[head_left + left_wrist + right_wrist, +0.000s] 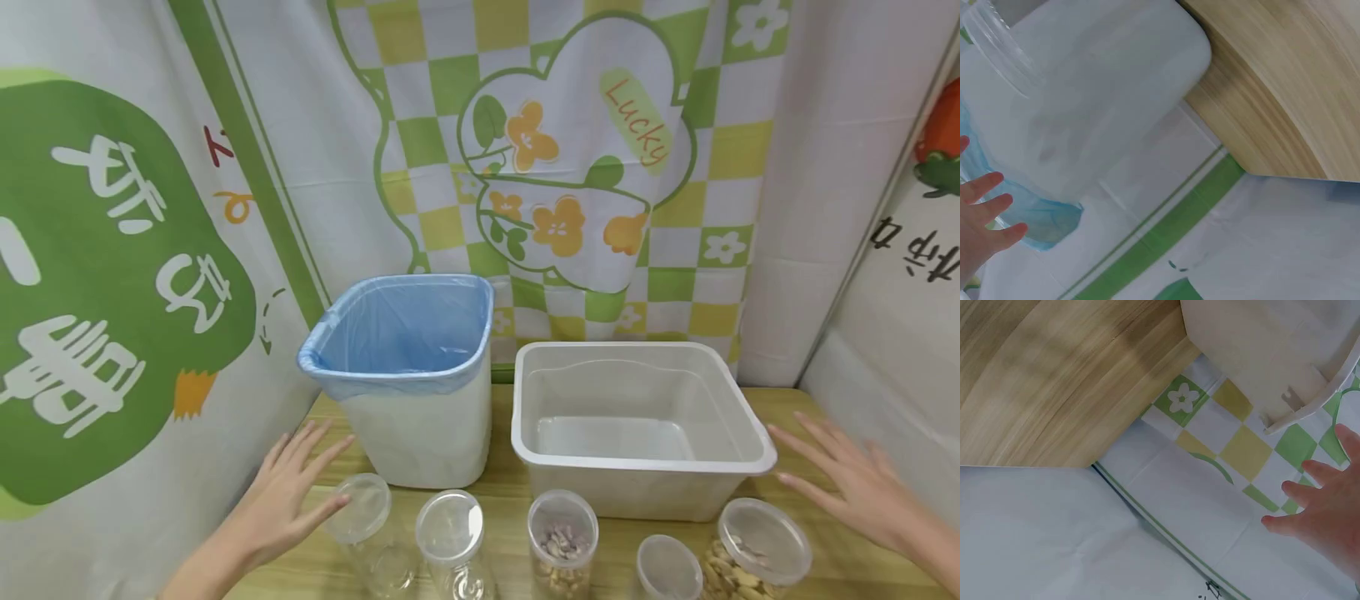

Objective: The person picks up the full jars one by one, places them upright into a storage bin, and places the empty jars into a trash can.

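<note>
Both hands are hovering over the wooden table (780, 400), fingers spread wide and holding nothing. The left hand (288, 492) is hanging just beside the white waste bin (420, 433), which is lined with a blue plastic bag (405, 333), its fingertips close to the nearest clear lidded jar (363, 512); whether they are touching the lid cannot be told. The right hand (855, 487) is floating near the right rim of the translucent plastic tub (637, 467), apart from it. Along the front edge five clear plastic jars are standing in a row: the two on the left look empty, and the third jar (562, 542) and the rightmost jar (757, 550) are holding nuts or seeds, while the small fourth jar (667, 571) is too cropped to judge. There is one bin and one tub, and both appear empty. The jars probably are light, rigid and smooth-walled, so likely a little slippery; gripping around the body below the lid looks safest. The tub and bin seem light but bulky, best taken by their rims.
</note>
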Demonstrator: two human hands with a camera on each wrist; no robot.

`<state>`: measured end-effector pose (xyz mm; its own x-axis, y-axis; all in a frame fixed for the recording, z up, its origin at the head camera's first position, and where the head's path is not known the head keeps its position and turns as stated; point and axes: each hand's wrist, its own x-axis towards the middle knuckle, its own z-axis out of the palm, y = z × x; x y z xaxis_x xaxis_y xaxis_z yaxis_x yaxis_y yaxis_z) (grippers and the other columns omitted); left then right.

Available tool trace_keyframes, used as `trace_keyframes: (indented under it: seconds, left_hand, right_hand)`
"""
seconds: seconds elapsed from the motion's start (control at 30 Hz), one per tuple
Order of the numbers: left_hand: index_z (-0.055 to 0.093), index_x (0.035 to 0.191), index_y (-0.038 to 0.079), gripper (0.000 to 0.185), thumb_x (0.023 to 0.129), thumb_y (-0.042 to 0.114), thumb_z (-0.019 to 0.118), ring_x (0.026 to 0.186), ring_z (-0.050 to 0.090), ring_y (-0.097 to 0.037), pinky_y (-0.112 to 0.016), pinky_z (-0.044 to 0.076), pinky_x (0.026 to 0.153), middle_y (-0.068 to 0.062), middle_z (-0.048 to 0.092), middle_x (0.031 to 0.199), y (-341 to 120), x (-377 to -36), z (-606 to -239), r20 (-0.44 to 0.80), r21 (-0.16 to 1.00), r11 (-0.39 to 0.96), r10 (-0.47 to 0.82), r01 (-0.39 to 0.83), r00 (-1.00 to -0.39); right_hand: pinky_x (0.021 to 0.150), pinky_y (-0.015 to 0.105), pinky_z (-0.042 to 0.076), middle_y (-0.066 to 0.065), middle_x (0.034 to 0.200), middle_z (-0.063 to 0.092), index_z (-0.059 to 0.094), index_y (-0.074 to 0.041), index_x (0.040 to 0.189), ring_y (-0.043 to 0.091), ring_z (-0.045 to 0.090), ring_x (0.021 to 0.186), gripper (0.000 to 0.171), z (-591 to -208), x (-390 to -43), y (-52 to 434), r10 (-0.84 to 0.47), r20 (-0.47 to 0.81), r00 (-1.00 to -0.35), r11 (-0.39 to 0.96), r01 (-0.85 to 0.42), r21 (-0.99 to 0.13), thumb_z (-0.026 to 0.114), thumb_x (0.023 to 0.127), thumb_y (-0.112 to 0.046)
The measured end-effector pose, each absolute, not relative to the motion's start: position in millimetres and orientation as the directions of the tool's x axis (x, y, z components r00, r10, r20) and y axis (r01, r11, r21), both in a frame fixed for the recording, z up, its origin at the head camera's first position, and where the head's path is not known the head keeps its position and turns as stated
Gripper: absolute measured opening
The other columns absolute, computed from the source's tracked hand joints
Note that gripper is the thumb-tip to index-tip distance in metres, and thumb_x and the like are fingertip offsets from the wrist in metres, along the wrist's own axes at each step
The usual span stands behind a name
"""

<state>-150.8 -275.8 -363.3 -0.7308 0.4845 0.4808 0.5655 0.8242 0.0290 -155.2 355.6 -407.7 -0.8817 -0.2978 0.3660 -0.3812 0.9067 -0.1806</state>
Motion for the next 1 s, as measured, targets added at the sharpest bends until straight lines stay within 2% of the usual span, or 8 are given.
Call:
trace_keyframes:
  seconds: [0.13, 0.27, 0.33, 0.43, 0.5, 0.57, 0.77, 1.0]
  left_hand:
    - [0.050, 0.123, 0.012, 0.054, 0.078, 0.039, 0.062, 0.120, 0.034, -0.035, -0.021, -0.003, 0.106, -0.019, 0.042, 0.129, -263.9, -151.1, -358.6, 0.516, 0.007, 0.796, 0.515, 0.605, -0.684]
    - [0.052, 0.121, 0.011, 0.051, 0.078, 0.037, 0.062, 0.115, 0.038, -0.035, -0.018, -0.002, 0.105, -0.016, 0.045, 0.127, -249.9, -151.2, -353.9, 0.518, 0.014, 0.768, 0.542, 0.640, -0.662]
    - [0.052, 0.121, 0.011, 0.049, 0.080, 0.037, 0.061, 0.114, 0.040, -0.033, -0.024, 0.006, 0.107, -0.014, 0.046, 0.126, -241.9, -150.5, -352.6, 0.528, 0.012, 0.750, 0.557, 0.661, -0.641]
    - [0.055, 0.117, 0.010, 0.043, 0.084, 0.038, 0.056, 0.111, 0.044, -0.030, -0.035, 0.023, 0.101, -0.012, 0.048, 0.122, -228.8, -149.2, -351.5, 0.575, -0.003, 0.707, 0.580, 0.707, -0.577]
    - [0.056, 0.114, 0.008, 0.041, 0.087, 0.038, 0.053, 0.108, 0.047, -0.028, -0.039, 0.032, 0.091, -0.011, 0.050, 0.120, -219.6, -147.8, -351.4, 0.604, -0.021, 0.677, 0.595, 0.736, -0.530]
    - [0.057, 0.113, 0.007, 0.038, 0.088, 0.036, 0.051, 0.106, 0.048, -0.027, -0.039, 0.036, 0.088, -0.010, 0.051, 0.118, -210.3, -146.1, -351.8, 0.617, -0.020, 0.649, 0.606, 0.760, -0.502]
    - [0.057, 0.112, 0.008, 0.035, 0.089, 0.033, 0.051, 0.105, 0.049, -0.025, -0.037, 0.042, 0.087, -0.008, 0.052, 0.116, -181.0, -143.5, -354.5, 0.623, -0.013, 0.598, 0.631, 0.801, -0.461]
    - [0.054, 0.117, 0.010, 0.036, 0.089, 0.032, 0.051, 0.106, 0.050, -0.020, -0.035, 0.045, 0.086, -0.004, 0.052, 0.118, -146.1, -141.5, -358.0, 0.604, 0.043, 0.547, 0.652, 0.836, -0.458]
  right_hand:
    - [0.098, 0.055, -0.018, 0.018, 0.144, 0.016, 0.027, -0.024, 0.139, 0.030, 0.003, 0.133, 0.062, -405.9, -162.2, 353.1, -0.320, 0.376, -0.869, 0.886, -0.416, -0.207, 0.057, 0.085, -0.027]
    - [0.099, 0.060, -0.011, 0.023, 0.140, 0.024, 0.033, -0.023, 0.137, 0.038, 0.012, 0.130, 0.060, -402.8, -167.6, 349.4, -0.333, 0.384, -0.861, 0.860, -0.444, -0.250, 0.060, 0.083, -0.025]
    - [0.097, 0.066, -0.001, 0.024, 0.137, 0.028, 0.039, -0.022, 0.134, 0.044, 0.019, 0.126, 0.059, -400.4, -170.1, 346.5, -0.339, 0.391, -0.856, 0.843, -0.461, -0.278, 0.063, 0.080, -0.024]
    - [0.088, 0.071, 0.016, 0.025, 0.134, 0.034, 0.048, -0.023, 0.128, 0.050, 0.028, 0.118, 0.054, -397.9, -173.3, 340.7, -0.352, 0.399, -0.847, 0.818, -0.486, -0.308, 0.067, 0.077, -0.023]
    - [0.081, 0.068, 0.027, 0.025, 0.131, 0.037, 0.053, -0.022, 0.122, 0.051, 0.034, 0.112, 0.050, -396.8, -175.4, 336.3, -0.363, 0.406, -0.839, 0.807, -0.501, -0.313, 0.069, 0.075, -0.023]
    - [0.077, 0.065, 0.032, 0.023, 0.131, 0.039, 0.057, -0.022, 0.118, 0.050, 0.037, 0.110, 0.046, -396.7, -177.3, 332.1, -0.370, 0.406, -0.836, 0.802, -0.508, -0.315, 0.070, 0.074, -0.023]
    - [0.072, 0.062, 0.039, 0.021, 0.123, 0.047, 0.067, -0.016, 0.101, 0.048, 0.045, 0.102, 0.032, -397.7, -181.6, 325.8, -0.383, 0.435, -0.815, 0.782, -0.536, -0.318, 0.073, 0.069, -0.021]
    - [0.066, 0.044, 0.049, 0.017, 0.103, 0.058, 0.070, -0.018, 0.081, 0.036, 0.057, 0.086, 0.023, -402.9, -183.5, 321.9, -0.386, 0.513, -0.767, 0.794, -0.559, -0.239, 0.079, 0.060, -0.019]
